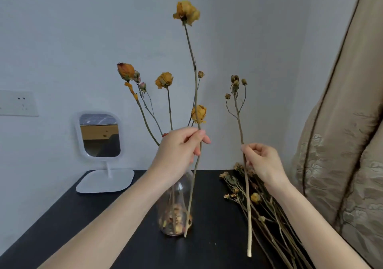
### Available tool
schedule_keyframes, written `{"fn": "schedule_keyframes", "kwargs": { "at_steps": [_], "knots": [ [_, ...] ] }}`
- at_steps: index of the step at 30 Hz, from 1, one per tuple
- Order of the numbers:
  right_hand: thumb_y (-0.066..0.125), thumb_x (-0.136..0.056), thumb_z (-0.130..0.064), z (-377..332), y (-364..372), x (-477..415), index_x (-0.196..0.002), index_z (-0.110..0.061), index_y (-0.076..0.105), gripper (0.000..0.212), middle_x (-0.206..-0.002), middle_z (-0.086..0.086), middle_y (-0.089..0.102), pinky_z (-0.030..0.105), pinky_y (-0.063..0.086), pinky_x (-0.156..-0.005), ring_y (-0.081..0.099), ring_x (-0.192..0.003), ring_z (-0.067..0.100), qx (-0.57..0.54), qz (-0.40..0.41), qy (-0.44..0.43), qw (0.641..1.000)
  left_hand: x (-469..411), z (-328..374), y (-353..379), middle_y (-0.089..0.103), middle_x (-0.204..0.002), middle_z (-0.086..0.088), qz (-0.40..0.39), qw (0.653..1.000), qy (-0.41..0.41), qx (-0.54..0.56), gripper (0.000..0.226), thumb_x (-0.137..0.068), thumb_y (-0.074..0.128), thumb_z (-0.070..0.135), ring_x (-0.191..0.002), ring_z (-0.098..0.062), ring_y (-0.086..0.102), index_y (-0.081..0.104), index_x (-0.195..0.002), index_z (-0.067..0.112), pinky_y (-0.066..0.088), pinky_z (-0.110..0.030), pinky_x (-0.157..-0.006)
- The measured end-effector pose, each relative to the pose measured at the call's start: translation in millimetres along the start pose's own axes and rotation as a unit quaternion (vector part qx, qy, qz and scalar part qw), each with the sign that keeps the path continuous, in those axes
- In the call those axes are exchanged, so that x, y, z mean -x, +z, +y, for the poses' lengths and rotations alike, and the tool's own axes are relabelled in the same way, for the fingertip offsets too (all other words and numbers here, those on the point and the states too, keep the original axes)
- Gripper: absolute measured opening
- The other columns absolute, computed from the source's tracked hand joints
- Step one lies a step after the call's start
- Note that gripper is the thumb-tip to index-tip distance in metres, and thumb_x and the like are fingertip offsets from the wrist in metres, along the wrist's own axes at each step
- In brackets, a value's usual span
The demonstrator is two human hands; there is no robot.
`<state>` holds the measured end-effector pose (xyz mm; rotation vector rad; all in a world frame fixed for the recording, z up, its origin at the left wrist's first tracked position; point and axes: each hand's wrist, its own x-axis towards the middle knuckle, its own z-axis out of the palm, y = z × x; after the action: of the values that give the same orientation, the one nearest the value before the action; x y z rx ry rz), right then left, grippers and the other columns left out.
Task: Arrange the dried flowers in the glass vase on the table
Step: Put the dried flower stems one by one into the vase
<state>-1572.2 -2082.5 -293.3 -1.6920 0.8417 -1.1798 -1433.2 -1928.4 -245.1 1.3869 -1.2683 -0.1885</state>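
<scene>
Vase (176,204) report: clear glass, sitting on the black table (83,217), mostly behind the left forearm. Inside it are a handful of dried roses (164,80), orange and yellow heads fanning out above the neck, and a layer of loose petals (174,221) sits at the bottom.

Left hand (182,146) is just above the neck, thumb and fingertips pinching the tall yellow flower (186,12) partway down its stem. The cut end sits by the right edge of the vase's base; honestly can't tell if it's inside the glass or in front of it.

Right hand (263,161) pinches a budded sprig (235,82), upright, off to the vase's right and apart from it.

Under that hand, the spare dried flowers (269,217) lie in a loose pile on the table. A white stand mirror (99,136) is back left.
</scene>
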Motion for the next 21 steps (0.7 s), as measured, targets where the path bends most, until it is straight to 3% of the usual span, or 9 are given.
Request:
{"fn": "schedule_keyframes", "kwargs": {
  "at_steps": [3, 8, 13, 18, 21],
  "knots": [
    [0.056, -0.092, -0.021, -14, 14, 1, -0.073, -0.012, 0.061, 0.021, -0.05, -0.007, 0.047, 0.019, 0.037, -0.056, 0.041, -0.038, -0.001, -0.022, -0.006, -0.022, 1.0, -8, 20, -34, 0.045, -0.057, 0.007, 0.015, 1.0, 0.017, -0.008, 0.032, -0.098, 0.041, 0.023, -0.042, -0.001, 0.038, 0.067, -0.079, 0.021, 0.032, -0.011, -0.042],
    [0.056, -0.091, -0.023, -28, 37, 4, -0.075, -0.01, 0.062, 0.022, -0.046, -0.01, 0.047, 0.015, 0.035, -0.052, 0.043, -0.038, -0.004, -0.022, -0.009, -0.042, 0.999, -26, 50, -75, 0.043, -0.063, 0.003, 0.059, 0.997, 0.04, -0.01, 0.036, -0.1, 0.036, 0.019, -0.042, -0.002, 0.032, 0.062, -0.076, 0.018, 0.024, -0.009, -0.038],
    [0.056, -0.091, -0.022, -30, 51, 7, -0.08, -0.011, 0.064, 0.017, -0.051, -0.005, 0.046, 0.017, 0.035, -0.055, 0.043, -0.038, -0.004, -0.019, -0.022, -0.051, 0.998, -36, 63, -107, 0.043, -0.066, 0.002, 0.117, 0.987, 0.084, -0.068, 0.038, -0.101, 0.031, 0.016, -0.037, 0.001, 0.038, 0.058, -0.074, 0.019, 0.026, -0.006, -0.037],
    [0.055, -0.091, -0.02, -32, 53, 7, -0.082, -0.015, 0.063, 0.013, -0.052, -0.004, 0.048, 0.019, 0.038, -0.059, 0.045, -0.039, -0.005, -0.017, -0.023, -0.053, 0.998, -42, 59, -118, 0.047, -0.067, 0.003, 0.161, 0.975, 0.104, -0.114, 0.038, -0.101, 0.03, 0.018, -0.04, 0.004, 0.042, 0.057, -0.075, 0.023, 0.027, -0.005, -0.04],
    [0.055, -0.091, -0.02, -31, 52, 8, -0.083, -0.014, 0.063, 0.013, -0.051, -0.004, 0.048, 0.019, 0.038, -0.06, 0.046, -0.041, -0.004, -0.017, -0.022, -0.053, 0.998, -47, 50, -110, 0.049, -0.067, 0.005, 0.155, 0.97, 0.092, -0.163, 0.035, -0.1, 0.031, 0.018, -0.048, 0.001, 0.043, 0.059, -0.08, 0.018, 0.032, -0.013, -0.051]
  ]
}}
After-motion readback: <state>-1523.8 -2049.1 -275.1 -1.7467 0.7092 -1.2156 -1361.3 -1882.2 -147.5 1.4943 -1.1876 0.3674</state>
